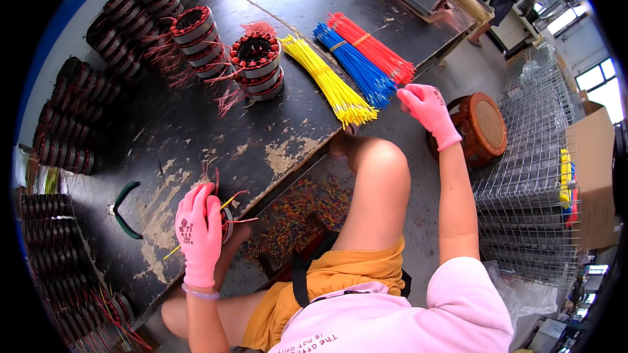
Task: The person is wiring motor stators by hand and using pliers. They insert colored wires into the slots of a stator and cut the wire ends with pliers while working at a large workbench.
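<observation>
My left hand (199, 229), in a pink glove, is closed over a small motor stator (227, 225) at the table's near edge. Most of that stator is hidden under the glove. A yellow wire (172, 252) passes beneath the hand, and thin red leads stick out beside it. Farther right, my gloved right hand (426, 108) pinches at the near end of the blue wire bundle (356, 68); a blue wire seems to be between the fingertips. Beside the blue bundle lie a yellow wire bundle (324, 78) and a red wire bundle (373, 46), each banded.
Stacked stators (256, 68) with red leads stand on the dark table (190, 124), more along its left side. Green-handled snips (122, 209) lie near my left hand. A wooden stool (481, 129) and wire-mesh cages (523, 189) stand right. Wire scraps (294, 219) litter the floor.
</observation>
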Demonstrator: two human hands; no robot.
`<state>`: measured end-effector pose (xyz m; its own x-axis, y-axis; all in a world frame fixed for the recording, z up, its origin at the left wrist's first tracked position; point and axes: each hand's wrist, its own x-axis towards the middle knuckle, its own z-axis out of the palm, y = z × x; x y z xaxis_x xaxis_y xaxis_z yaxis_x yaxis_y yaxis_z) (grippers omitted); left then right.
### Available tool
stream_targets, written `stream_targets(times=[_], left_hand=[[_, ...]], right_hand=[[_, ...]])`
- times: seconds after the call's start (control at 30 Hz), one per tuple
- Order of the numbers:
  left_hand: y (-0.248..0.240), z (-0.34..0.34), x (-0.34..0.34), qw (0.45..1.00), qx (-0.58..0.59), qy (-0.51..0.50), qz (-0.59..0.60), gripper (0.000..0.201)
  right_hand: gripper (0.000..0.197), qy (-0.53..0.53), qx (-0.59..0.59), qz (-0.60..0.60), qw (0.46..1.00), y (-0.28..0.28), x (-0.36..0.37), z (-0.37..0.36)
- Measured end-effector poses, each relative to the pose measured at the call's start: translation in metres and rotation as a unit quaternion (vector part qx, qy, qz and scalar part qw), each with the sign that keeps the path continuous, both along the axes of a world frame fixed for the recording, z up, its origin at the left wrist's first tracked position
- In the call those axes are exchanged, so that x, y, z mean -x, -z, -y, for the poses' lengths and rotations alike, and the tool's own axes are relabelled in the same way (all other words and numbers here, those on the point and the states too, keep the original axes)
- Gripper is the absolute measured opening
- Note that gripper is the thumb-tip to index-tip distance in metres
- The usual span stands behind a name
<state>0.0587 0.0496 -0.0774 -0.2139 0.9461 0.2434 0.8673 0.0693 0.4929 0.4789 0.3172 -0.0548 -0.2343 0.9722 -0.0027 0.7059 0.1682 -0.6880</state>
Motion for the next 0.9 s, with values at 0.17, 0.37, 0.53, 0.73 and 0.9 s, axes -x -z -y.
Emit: stream_targets(times=[0.17, 0.37, 0.53, 0.73, 0.9], left_hand=[[-0.005, 0.005, 0.000, 0.997, -0.069, -0.020, 0.016, 0.040], [-0.083, 0.001, -0.040, 0.914, -0.318, 0.094, -0.234, 0.044], [-0.076, 0.027, -0.011, 0.959, -0.230, -0.032, -0.161, 0.029], [-0.011, 0.014, -0.010, 0.984, -0.113, -0.118, 0.069, 0.033], [0.010, 0.010, -0.009, 0.990, -0.077, -0.092, 0.079, 0.048]], right_hand=[[0.025, -0.031, 0.063, -0.322, 0.944, -0.067, 0.025, 0.064], [0.022, -0.480, -0.058, -0.228, 0.845, -0.087, 0.175, 0.147], [0.030, -0.304, -0.004, -0.176, 0.936, -0.033, 0.225, 0.123], [0.028, -0.353, 0.281, -0.087, 0.888, 0.013, 0.290, 0.126], [0.020, -0.326, 0.197, -0.191, 0.905, 0.039, 0.284, 0.135]])
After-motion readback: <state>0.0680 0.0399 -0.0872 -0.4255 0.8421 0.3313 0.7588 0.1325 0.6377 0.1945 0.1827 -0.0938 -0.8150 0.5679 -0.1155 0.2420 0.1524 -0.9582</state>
